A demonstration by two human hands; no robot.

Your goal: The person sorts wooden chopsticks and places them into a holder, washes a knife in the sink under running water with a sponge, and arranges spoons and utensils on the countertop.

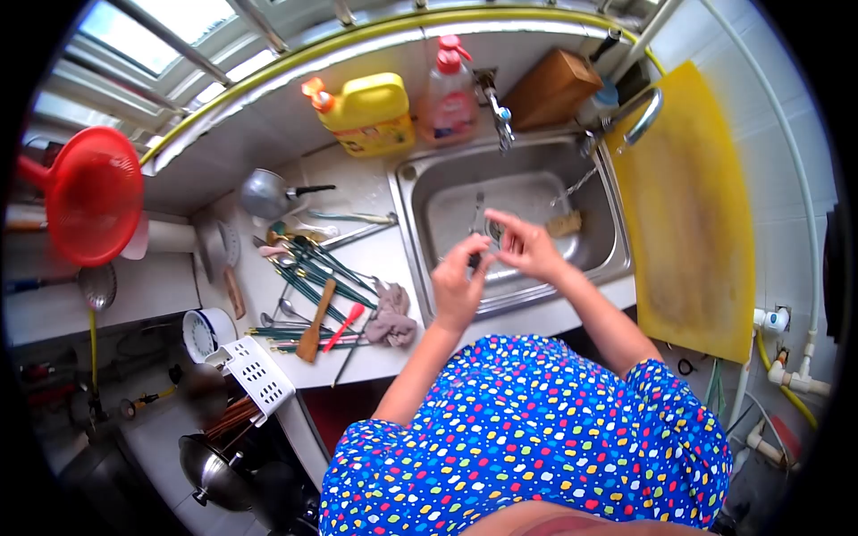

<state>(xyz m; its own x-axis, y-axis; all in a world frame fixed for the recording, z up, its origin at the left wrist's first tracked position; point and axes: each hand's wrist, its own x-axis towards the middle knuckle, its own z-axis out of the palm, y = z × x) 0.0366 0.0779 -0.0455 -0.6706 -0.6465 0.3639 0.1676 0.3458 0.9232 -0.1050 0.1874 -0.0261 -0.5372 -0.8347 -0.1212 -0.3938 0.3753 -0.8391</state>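
Both of my hands are over the steel sink (429,223), close together near its front edge. My left hand (458,281) has its fingers bent in a pinch; what sits between them, if anything, is too small to make out. Facing it, my right hand (532,250) has the index finger stretched out and the fingers apart, with its thumb near the left fingertips. A tan sponge (563,223) lies in the basin to the right. Water runs from the curved faucet (645,121) at the right rim.
Left of the sink, green-handled cutlery (313,268), a wooden spatula (315,326), a red spoon (344,326) and a grey cloth (391,314) lie on the counter. Behind stand a yellow jug (371,116) and a pump bottle (449,98). A yellow board (688,223) leans at right.
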